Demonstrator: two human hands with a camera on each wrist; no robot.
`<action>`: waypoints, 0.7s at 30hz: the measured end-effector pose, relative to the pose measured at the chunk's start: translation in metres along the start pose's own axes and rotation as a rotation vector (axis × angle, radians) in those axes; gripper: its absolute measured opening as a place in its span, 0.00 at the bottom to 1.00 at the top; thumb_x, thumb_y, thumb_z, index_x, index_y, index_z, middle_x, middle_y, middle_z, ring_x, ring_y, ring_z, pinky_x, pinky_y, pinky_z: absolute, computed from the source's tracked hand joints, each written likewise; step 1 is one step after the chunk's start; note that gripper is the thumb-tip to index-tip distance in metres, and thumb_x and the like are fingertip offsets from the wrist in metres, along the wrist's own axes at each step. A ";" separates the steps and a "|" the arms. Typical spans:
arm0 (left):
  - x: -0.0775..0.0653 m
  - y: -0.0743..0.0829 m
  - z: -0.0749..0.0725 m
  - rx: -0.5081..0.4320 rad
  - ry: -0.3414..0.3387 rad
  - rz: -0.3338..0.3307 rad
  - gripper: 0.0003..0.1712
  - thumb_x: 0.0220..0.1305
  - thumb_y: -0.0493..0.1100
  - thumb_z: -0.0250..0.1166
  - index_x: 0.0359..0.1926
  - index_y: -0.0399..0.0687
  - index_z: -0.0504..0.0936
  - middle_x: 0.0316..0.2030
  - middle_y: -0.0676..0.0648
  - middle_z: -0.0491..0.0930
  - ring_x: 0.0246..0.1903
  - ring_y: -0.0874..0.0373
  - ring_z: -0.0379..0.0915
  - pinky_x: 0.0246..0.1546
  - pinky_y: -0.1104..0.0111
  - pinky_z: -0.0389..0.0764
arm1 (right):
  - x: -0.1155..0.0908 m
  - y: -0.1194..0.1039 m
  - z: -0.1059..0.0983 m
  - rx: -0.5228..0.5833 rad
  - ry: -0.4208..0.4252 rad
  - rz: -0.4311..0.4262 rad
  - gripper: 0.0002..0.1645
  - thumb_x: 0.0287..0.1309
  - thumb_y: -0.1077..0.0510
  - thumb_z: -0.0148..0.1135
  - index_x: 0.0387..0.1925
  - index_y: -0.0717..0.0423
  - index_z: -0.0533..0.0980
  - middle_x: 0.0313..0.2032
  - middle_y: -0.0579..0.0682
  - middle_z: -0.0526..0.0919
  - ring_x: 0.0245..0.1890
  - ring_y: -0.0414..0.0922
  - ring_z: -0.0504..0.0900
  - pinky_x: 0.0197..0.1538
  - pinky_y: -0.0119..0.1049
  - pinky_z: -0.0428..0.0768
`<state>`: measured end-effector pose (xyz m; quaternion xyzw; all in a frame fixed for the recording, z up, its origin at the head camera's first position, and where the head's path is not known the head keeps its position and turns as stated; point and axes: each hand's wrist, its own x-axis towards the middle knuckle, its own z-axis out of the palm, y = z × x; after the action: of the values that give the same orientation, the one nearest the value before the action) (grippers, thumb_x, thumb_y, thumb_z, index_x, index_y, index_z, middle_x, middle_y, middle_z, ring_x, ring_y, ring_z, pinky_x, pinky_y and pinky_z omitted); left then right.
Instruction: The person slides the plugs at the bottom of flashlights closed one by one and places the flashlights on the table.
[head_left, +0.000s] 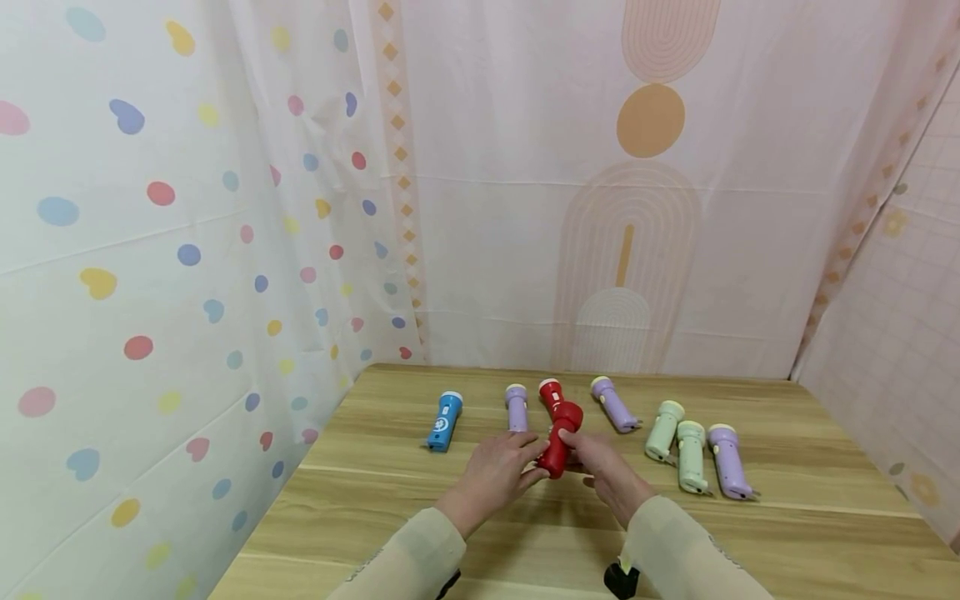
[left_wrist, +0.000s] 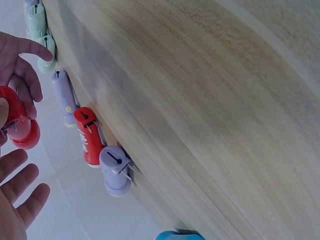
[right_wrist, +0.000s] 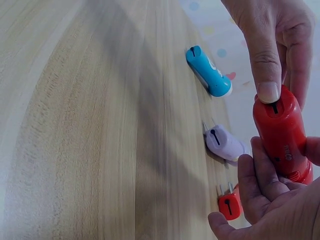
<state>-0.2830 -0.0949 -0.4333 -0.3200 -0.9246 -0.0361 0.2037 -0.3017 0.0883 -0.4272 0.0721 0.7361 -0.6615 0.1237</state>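
Both hands hold a red flashlight (head_left: 556, 450) above the table, its wide head pointing away from me. My right hand (head_left: 609, 473) grips the body, thumb on one side and fingers underneath. At the tail end, my left hand (head_left: 501, 468) pinches it, the thumb (right_wrist: 269, 90) pressing beside a black slot. Metal plug prongs (left_wrist: 10, 126) show on the flashlight in the left wrist view, where several left fingers (left_wrist: 20, 187) are spread away from it. Just behind lie another red flashlight (head_left: 551, 392) and a purple flashlight (head_left: 516, 407).
A blue flashlight (head_left: 445, 422) lies to the left on the wooden table (head_left: 360, 500). Rightward are a purple flashlight (head_left: 615, 406), two pale green flashlights (head_left: 664, 432) and another purple one. Prongs stick out from several of them. Patterned curtains (head_left: 487, 250) hang behind and at the sides.
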 end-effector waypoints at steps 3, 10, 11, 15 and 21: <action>0.000 0.001 0.000 -0.007 0.004 -0.002 0.26 0.64 0.59 0.65 0.59 0.53 0.82 0.53 0.50 0.82 0.51 0.54 0.80 0.49 0.61 0.81 | 0.000 0.001 0.001 0.008 0.000 0.003 0.21 0.69 0.48 0.55 0.42 0.65 0.77 0.25 0.48 0.84 0.37 0.49 0.83 0.54 0.59 0.65; 0.001 0.001 0.003 0.003 0.021 0.001 0.27 0.63 0.60 0.67 0.57 0.52 0.83 0.52 0.50 0.83 0.49 0.55 0.80 0.48 0.62 0.81 | 0.000 0.002 0.003 0.029 0.003 0.007 0.23 0.69 0.48 0.55 0.47 0.67 0.75 0.28 0.49 0.85 0.40 0.50 0.83 0.56 0.60 0.64; 0.001 0.001 0.003 0.005 0.021 0.000 0.27 0.63 0.60 0.67 0.57 0.51 0.83 0.52 0.50 0.83 0.49 0.55 0.80 0.48 0.62 0.81 | 0.000 0.002 0.004 0.031 0.009 0.008 0.23 0.69 0.48 0.55 0.47 0.68 0.75 0.28 0.50 0.86 0.39 0.50 0.83 0.56 0.60 0.64; 0.001 0.002 0.002 0.004 0.017 -0.004 0.27 0.63 0.60 0.67 0.57 0.51 0.83 0.52 0.50 0.83 0.49 0.55 0.80 0.48 0.61 0.81 | -0.001 0.002 0.005 0.034 0.016 0.006 0.23 0.69 0.48 0.55 0.45 0.67 0.76 0.27 0.49 0.85 0.36 0.47 0.83 0.54 0.59 0.64; 0.000 0.002 -0.001 0.005 0.010 -0.009 0.27 0.62 0.61 0.67 0.57 0.52 0.83 0.52 0.49 0.83 0.49 0.54 0.80 0.48 0.61 0.81 | -0.001 0.002 0.006 0.030 0.016 0.018 0.25 0.69 0.48 0.55 0.48 0.69 0.75 0.30 0.51 0.86 0.38 0.48 0.83 0.53 0.57 0.64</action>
<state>-0.2814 -0.0931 -0.4323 -0.3153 -0.9249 -0.0363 0.2091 -0.3000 0.0823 -0.4291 0.0859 0.7264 -0.6708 0.1225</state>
